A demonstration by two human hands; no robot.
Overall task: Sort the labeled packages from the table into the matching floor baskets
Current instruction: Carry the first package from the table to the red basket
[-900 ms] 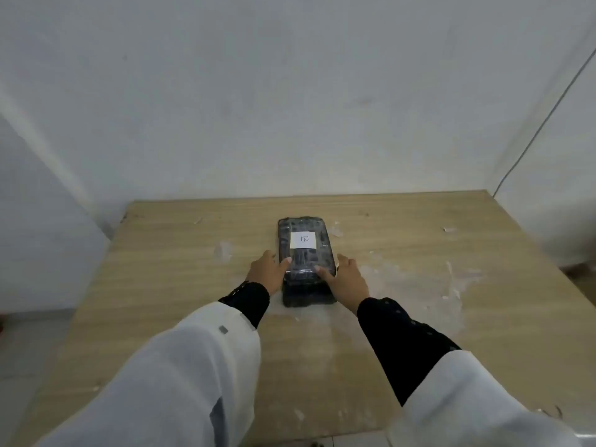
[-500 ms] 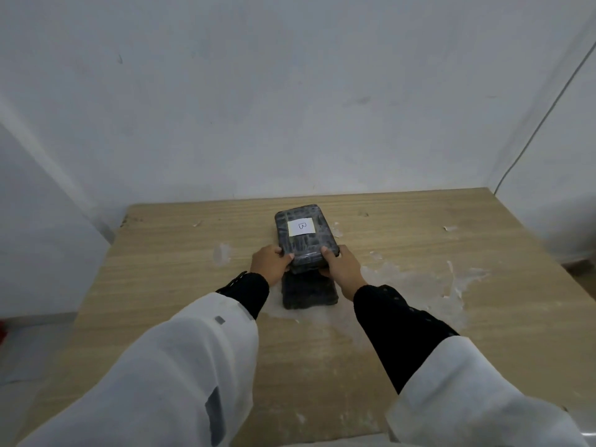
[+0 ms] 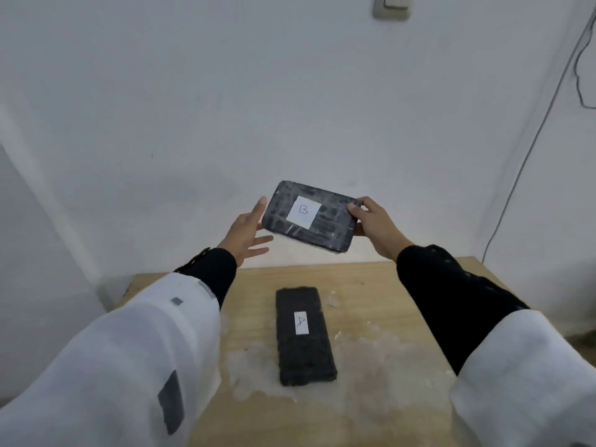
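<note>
Above the wooden desk, the right hand has a closed grip on the black plastic-wrapped package labeled B; the left hand is spread open, touching its end. Next: finding basket B, out of view.

Glossy black plastic-wrapped rectangular package with white square label marked "B", matte black rectangular package with white label marked "A", light tan wood-grain tabletop with whitish patches, white sleeves over black cuffs, off-white wall
</note>
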